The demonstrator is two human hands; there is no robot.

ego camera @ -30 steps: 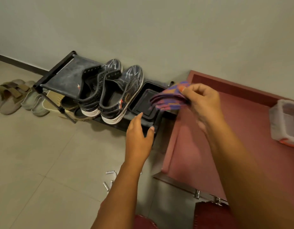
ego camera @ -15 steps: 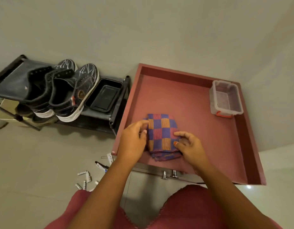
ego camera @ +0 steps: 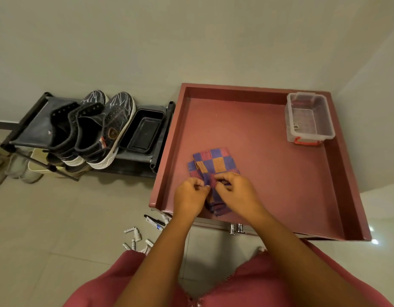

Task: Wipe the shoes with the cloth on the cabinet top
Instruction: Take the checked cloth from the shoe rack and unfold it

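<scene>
A checked purple, red and orange cloth [ego camera: 213,165] lies folded on the dark red cabinet top [ego camera: 269,173], near its front left edge. My left hand [ego camera: 189,198] and my right hand [ego camera: 238,193] both pinch the cloth's near part, fingers curled on the fabric. A pair of black high-top shoes [ego camera: 96,131] with white soles stands on the black shoe rack [ego camera: 36,120] left of the cabinet, apart from both hands.
A black tray [ego camera: 143,134] sits on the rack beside the shoes. A clear plastic box [ego camera: 309,118] with a red clip stands at the cabinet's back right. Small tubes and a pen [ego camera: 143,235] lie on the tiled floor. Sandals [ego camera: 12,169] sit under the rack.
One second ago my right hand held the cloth over the rack's tray. It then came down onto the cabinet top, and both hands now pinch its near edge.
</scene>
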